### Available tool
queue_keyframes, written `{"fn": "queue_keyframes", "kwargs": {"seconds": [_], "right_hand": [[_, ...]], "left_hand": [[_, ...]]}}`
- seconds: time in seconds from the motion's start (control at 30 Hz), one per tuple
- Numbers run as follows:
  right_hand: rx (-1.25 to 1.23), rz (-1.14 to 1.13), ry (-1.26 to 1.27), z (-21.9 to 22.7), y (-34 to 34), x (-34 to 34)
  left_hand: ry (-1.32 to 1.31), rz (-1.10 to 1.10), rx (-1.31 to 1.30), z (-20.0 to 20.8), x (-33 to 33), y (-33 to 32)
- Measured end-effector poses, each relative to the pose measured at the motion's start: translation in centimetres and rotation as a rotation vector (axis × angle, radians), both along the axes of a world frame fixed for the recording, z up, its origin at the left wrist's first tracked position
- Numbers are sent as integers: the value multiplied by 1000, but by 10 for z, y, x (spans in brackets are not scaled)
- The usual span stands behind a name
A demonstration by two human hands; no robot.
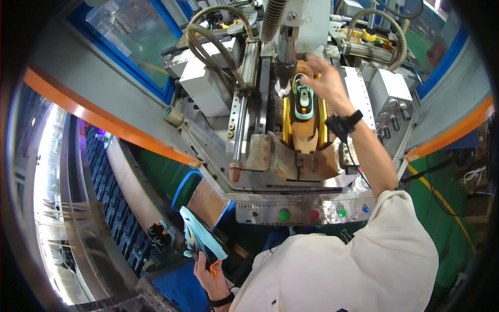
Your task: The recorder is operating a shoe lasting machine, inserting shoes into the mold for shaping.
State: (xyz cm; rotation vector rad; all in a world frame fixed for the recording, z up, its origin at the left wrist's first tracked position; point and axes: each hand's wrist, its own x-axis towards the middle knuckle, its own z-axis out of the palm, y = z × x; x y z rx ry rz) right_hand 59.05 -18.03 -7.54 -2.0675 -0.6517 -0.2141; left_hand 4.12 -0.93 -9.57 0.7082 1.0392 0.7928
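Low at the left, my left hand [210, 278] is closed round a teal, black and orange sneaker [200, 236], its light sole turned up and to the right. My right hand [326, 80] reaches into the machine, fingers stretched out and apart, over the far end of a second sneaker [304, 106]. That shoe is teal and black with an orange tab, and it rests on a tan pad [304, 132] between two yellow side pads. Whether my right thumb touches the shoe is hard to tell. Just left of it hangs a vertical metal press rod [287, 47].
A front panel [312, 212] carries green, red and blue buttons. Metal cylinders [240, 130] and hoses flank the press bed. On the left runs a conveyor [122, 208] with a dark shoe [162, 236] beside it. An orange-edged frame [112, 122] surrounds the machine opening.
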Motion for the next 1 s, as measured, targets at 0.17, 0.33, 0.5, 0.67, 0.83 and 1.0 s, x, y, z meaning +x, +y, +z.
{"fn": "queue_keyframes", "kwargs": {"seconds": [0.17,0.33,0.5,0.67,0.83,1.0], "right_hand": [[513,131,-487,116,14,22],[630,141,-255,166,47,16],[527,112,-108,168,41,28],[487,29,-781,89,20,-96],[-204,726,-221,-119,-17,-289],[-574,933,-199,-228,-32,-320]], "left_hand": [[-20,-43,-23,-4,12,-18],[-43,-47,-57,-9,23,-34],[-63,-7,-63,-8,7,-51],[6,49,-28,-11,-31,-56],[118,157,-68,-8,-25,-67],[96,237,-81,-9,-63,-95]]}}
